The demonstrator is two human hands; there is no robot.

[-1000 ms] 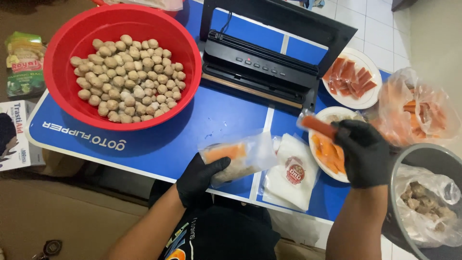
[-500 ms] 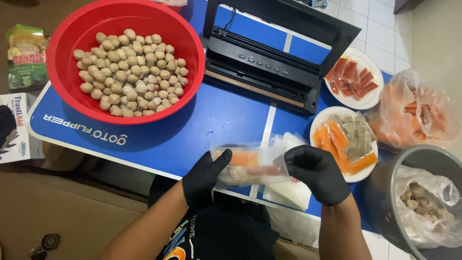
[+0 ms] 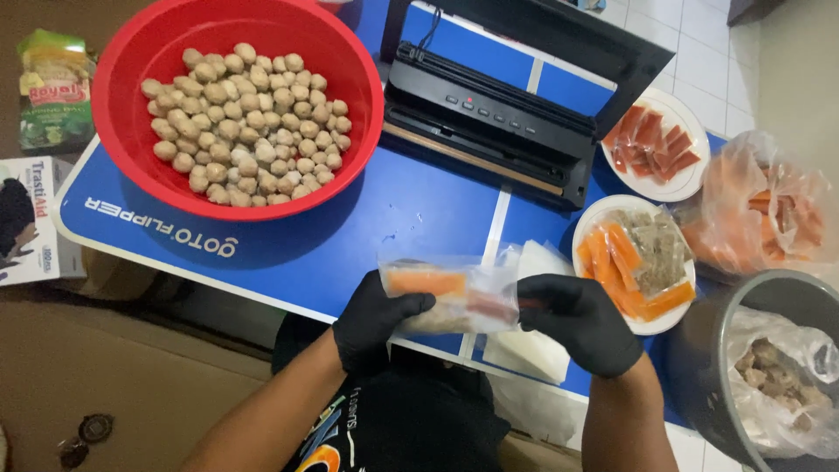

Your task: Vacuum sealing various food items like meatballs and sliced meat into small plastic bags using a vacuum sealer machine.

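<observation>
A clear, crinkly plastic pouch (image 3: 450,295) lay sideways between two hands in matte black gloves, held just above the near edge of the glossy blue tabletop (image 3: 411,210). Inside it showed an orange strip, a reddish piece and something pale and lumpy. The left hand (image 3: 374,319) gripped the pouch's end at 9 o'clock, thumb on top and fingers curled beneath, pinching the film. The right hand (image 3: 581,322) closed on the opposite end at 3 o'clock; its fingers (image 3: 535,301) were bunched together against the pouch mouth, though whether they reached inside could not be told.

At 11 o'clock from the pouch sat a round red plastic basin (image 3: 122,122) heaped with small, matte beige balls (image 3: 245,122). At 12 o'clock stood a long black vacuum sealer (image 3: 489,131) with its lid raised. At 2 o'clock a white plate (image 3: 587,229) carried orange sticks and a greyish textured slab, and beyond it a second white plate (image 3: 690,179) held red slices. At 3 o'clock a cloudy plastic bag (image 3: 760,210) of orange pieces slumped beside a dark round bucket (image 3: 699,367) lined with plastic. Flat white pouches (image 3: 529,350) lay beneath the right hand.
</observation>
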